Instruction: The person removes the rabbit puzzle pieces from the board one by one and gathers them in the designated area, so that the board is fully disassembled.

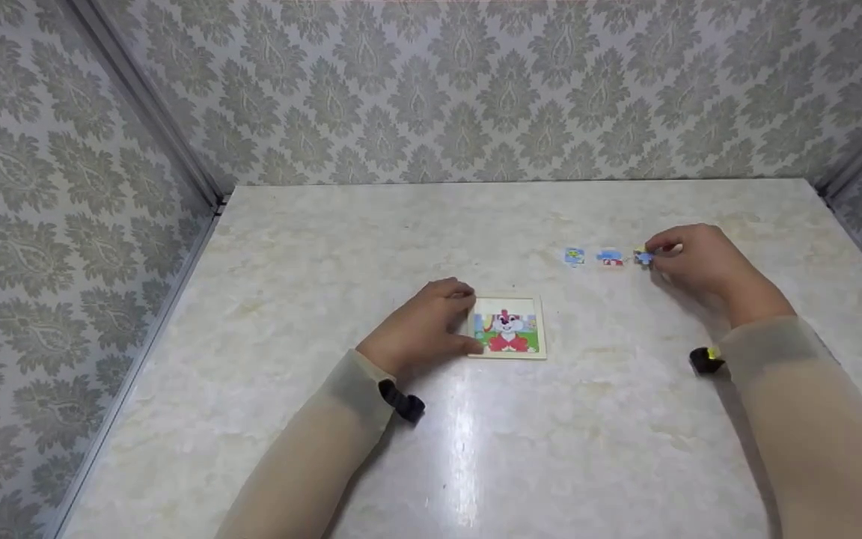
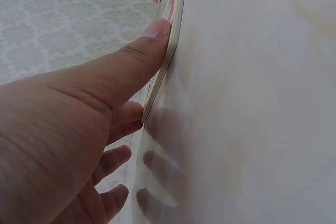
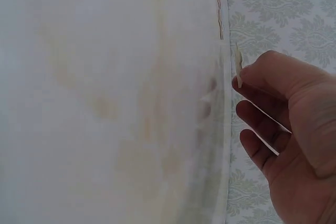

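A small wooden jigsaw tray (image 1: 542, 329) lies on the table, showing a red and white cartoon animal picture with a bare pale strip along its far side. My left hand (image 1: 427, 326) holds the tray's left edge, thumb on the near corner and index finger by the far corner. To the right and farther back, my right hand (image 1: 711, 262) pinches a blue and yellow jigsaw piece (image 1: 642, 257) between thumb and index finger. In the right wrist view the piece (image 3: 239, 66) appears edge-on, raised off the tabletop. The other right fingers are loosely bent.
Two loose jigsaw pieces lie left of my right hand: a blue one with yellow-green (image 1: 574, 256) and a blue one with red (image 1: 610, 258). The pale marbled table (image 1: 326, 247) meets patterned walls (image 1: 416, 90) at the back and left.
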`<state>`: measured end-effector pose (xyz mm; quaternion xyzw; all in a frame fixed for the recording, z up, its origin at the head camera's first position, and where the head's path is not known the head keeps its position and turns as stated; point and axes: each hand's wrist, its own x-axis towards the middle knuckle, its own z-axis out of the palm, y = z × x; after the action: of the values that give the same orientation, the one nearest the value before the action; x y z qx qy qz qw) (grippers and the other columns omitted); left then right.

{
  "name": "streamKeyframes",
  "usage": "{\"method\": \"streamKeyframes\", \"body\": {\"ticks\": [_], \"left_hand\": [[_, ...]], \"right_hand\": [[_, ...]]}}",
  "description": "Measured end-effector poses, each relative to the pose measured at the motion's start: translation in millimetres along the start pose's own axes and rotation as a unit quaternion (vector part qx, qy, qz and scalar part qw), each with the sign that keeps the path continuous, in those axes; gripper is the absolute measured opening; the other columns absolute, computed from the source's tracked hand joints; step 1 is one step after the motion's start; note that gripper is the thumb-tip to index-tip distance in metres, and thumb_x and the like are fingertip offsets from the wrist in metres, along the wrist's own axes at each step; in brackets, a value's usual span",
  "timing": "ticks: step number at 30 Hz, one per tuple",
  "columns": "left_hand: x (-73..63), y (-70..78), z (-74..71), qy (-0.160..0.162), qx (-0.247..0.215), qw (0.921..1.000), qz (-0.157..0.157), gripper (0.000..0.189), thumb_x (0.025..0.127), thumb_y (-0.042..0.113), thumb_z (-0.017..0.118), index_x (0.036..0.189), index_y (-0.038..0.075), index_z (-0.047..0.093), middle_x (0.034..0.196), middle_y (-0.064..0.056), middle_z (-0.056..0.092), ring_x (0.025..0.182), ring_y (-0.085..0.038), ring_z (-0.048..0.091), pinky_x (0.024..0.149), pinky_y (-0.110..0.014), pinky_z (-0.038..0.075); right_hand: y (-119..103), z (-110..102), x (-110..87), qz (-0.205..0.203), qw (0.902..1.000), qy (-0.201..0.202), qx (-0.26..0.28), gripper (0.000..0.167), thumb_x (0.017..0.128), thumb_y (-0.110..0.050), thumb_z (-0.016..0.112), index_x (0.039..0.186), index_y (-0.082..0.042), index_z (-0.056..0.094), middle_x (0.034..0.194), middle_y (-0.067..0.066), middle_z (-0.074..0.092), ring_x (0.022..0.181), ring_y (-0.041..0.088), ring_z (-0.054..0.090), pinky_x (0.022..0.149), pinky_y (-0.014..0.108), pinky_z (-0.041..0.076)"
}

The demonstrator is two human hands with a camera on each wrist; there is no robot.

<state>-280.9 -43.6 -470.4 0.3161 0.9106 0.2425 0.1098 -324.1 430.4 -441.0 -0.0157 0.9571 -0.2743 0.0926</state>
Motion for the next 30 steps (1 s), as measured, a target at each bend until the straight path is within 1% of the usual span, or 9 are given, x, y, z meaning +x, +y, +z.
{"method": "streamKeyframes", "body": {"ticks": [2,5,8,11,15,18,22,25,30], "left_hand": [[0.3,0.2,-0.5,0.002,0.001,1.0000,0.005,0.084,0.096,0.043,0.092,0.164,0.005,0.060,0.172,-0.010,0.052,0.168,-0.029,0.039,0.142,-0.041,0.032],[0.2,0.5,-1.0,0.001,0.001,1.0000,0.003,0.086,0.097,0.043,0.092,0.165,0.004,0.057,0.173,-0.011,0.052,0.170,-0.030,0.038,0.143,-0.041,0.030],[-0.7,1.0,-1.2,-0.001,0.000,1.0000,-0.001,0.087,0.097,0.044,0.092,0.166,0.004,0.056,0.174,-0.010,0.050,0.171,-0.030,0.037,0.143,-0.042,0.030],[-1.6,1.3,-1.3,-0.001,0.001,1.0000,-0.004,0.088,0.097,0.044,0.092,0.167,0.005,0.055,0.175,-0.010,0.050,0.171,-0.029,0.036,0.143,-0.042,0.030],[-1.7,1.8,-1.9,0.001,0.002,1.0000,-0.005,0.087,0.098,0.044,0.091,0.167,0.005,0.055,0.175,-0.010,0.049,0.171,-0.029,0.036,0.143,-0.042,0.030],[-1.5,2.1,-2.0,0.001,0.005,1.0000,-0.008,0.086,0.098,0.045,0.091,0.167,0.006,0.056,0.176,-0.009,0.049,0.172,-0.029,0.034,0.144,-0.043,0.029],[-1.1,2.7,-1.3,-0.006,0.009,0.9998,-0.014,0.088,0.099,0.046,0.089,0.168,0.007,0.054,0.177,-0.008,0.048,0.174,-0.029,0.032,0.144,-0.043,0.028],[-1.0,3.0,-1.1,-0.007,0.010,0.9998,-0.017,0.088,0.099,0.047,0.089,0.168,0.007,0.054,0.178,-0.008,0.048,0.175,-0.029,0.031,0.145,-0.043,0.027],[-2.0,2.5,0.0,0.004,0.007,1.0000,0.003,0.081,0.099,0.045,0.090,0.164,0.007,0.060,0.172,-0.008,0.053,0.168,-0.028,0.041,0.141,-0.043,0.035]], "right_hand": [[0.1,-1.6,0.9,0.008,0.9999,-0.011,-0.002,0.040,0.111,-0.018,0.063,0.147,-0.003,0.073,0.162,0.030,0.059,0.154,0.052,0.051,0.122,0.072,0.047],[-3.4,-2.0,1.8,-0.004,0.9997,-0.014,-0.019,0.041,0.109,-0.014,0.063,0.145,0.001,0.073,0.165,0.029,0.056,0.159,0.054,0.045,0.128,0.075,0.041],[-11.2,1.1,-1.7,-0.027,0.9992,0.004,-0.031,0.040,0.109,-0.014,0.061,0.144,0.002,0.073,0.166,0.025,0.055,0.157,0.053,0.046,0.127,0.075,0.041],[-24.4,8.8,-7.7,-0.050,0.9982,0.028,-0.018,0.039,0.110,-0.015,0.062,0.145,-0.001,0.074,0.165,0.021,0.055,0.151,0.050,0.051,0.122,0.074,0.045],[-49.0,22.6,-13.0,-0.085,0.9950,0.047,0.023,0.036,0.109,-0.015,0.069,0.143,-0.003,0.075,0.161,0.018,0.060,0.141,0.043,0.058,0.114,0.065,0.052],[-68.9,32.5,-16.3,-0.107,0.9914,0.047,0.059,0.035,0.109,-0.015,0.072,0.141,-0.003,0.076,0.158,0.016,0.062,0.138,0.040,0.062,0.113,0.057,0.052],[-96.4,45.9,-21.2,-0.120,0.9860,0.028,0.112,0.036,0.109,-0.017,0.074,0.143,-0.005,0.075,0.156,0.013,0.065,0.136,0.035,0.064,0.114,0.048,0.050],[-117.8,56.0,-25.8,-0.121,0.9806,0.003,0.154,0.041,0.108,-0.022,0.077,0.147,-0.010,0.073,0.155,0.014,0.066,0.132,0.032,0.066,0.108,0.036,0.054],[-148.8,78.2,-30.7,-0.143,0.9614,-0.037,0.232,0.047,0.106,-0.020,0.080,0.152,-0.012,0.069,0.157,0.022,0.064,0.128,0.026,0.068,0.095,0.021,0.059]]}}
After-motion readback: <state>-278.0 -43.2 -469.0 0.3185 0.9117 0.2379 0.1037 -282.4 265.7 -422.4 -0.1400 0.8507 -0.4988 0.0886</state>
